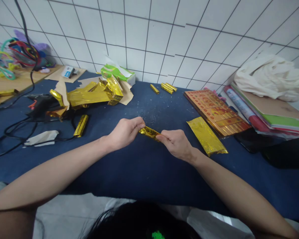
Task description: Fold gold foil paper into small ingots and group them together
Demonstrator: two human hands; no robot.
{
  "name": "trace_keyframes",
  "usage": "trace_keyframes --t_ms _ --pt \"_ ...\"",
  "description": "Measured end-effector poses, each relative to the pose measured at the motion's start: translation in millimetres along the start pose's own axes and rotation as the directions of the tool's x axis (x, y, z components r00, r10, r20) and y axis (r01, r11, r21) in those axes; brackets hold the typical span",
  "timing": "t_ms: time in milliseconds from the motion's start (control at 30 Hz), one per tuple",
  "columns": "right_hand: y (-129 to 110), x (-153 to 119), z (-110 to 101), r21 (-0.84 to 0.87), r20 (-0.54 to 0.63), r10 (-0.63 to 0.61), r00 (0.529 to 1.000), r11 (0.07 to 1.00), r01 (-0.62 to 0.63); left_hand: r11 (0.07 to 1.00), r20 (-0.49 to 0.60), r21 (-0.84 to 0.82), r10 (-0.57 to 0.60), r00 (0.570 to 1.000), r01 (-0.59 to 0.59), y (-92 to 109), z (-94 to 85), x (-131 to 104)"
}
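Between my two hands a strip of shiny gold foil paper (pixel 149 132) is held out just above the blue tabletop. My left hand (pixel 126 132) is closed, pinching its left end between thumb and fingers. The right end is gripped by my right hand (pixel 176 144), also closed. Just right of that hand lies a flat stack of gold foil paper (pixel 207 136). Small gold foil rolls (pixel 168 87) lie near the wall, and another gold roll (pixel 81 126) rests to the left of my left hand.
Crumpled gold foil (pixel 89 94) lies at the left beside a green tissue pack (pixel 118 72). A black glue gun (pixel 41 105) and cables (pixel 12 127) are further left. An orange printed packet (pixel 216 111) and stacked books (pixel 276 113) occupy the right. A tiled wall (pixel 161 36) bounds the back.
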State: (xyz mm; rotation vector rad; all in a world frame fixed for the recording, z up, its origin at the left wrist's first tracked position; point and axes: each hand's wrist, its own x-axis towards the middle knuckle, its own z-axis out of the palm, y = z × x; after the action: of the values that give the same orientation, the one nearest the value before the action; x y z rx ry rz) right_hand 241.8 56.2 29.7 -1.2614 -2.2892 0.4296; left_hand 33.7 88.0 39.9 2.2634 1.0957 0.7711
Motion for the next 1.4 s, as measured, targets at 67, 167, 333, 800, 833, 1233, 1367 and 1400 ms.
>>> trace_keyframes --t_ms 67,167,333,800,833,1233,1367,1400 --pt "-1 0 0 0.048 0.011 0.021 1.000 0.999 -0.021 0.957 0.023 -0.275 -0.088 0.996 0.091 0 3.2 1" --pt "-1 -1 3 0.154 0.028 0.075 0.997 0.985 -0.079 0.741 0.142 -0.637 -0.161 0.977 0.214 3 9.4 3" --pt "-2 -2 6 0.315 0.073 0.073 0.995 0.945 -0.092 0.572 0.247 -0.757 -0.197 0.949 0.316 7 15.4 1" --pt "-6 -1 9 0.516 0.284 0.123 0.951 0.816 -0.259 0.611 0.205 -0.743 -0.180 0.962 0.273 11 18.8 -2" --pt "-7 -1 8 0.507 0.273 0.118 0.955 0.826 -0.247 0.608 0.186 -0.749 -0.185 0.965 0.261 10 17.9 -2" --pt "-2 0 2 0.506 0.301 0.144 0.943 0.814 -0.286 0.637 0.008 -0.749 -0.269 0.963 0.184 5 11.5 3" --pt "0 1 3 0.549 0.322 0.144 0.936 0.776 -0.309 0.633 0.042 -0.744 -0.277 0.960 0.215 10 15.6 0" --pt "-1 1 4 0.559 0.328 0.139 0.934 0.768 -0.311 0.632 0.075 -0.738 -0.270 0.960 0.236 12 17.0 -2"
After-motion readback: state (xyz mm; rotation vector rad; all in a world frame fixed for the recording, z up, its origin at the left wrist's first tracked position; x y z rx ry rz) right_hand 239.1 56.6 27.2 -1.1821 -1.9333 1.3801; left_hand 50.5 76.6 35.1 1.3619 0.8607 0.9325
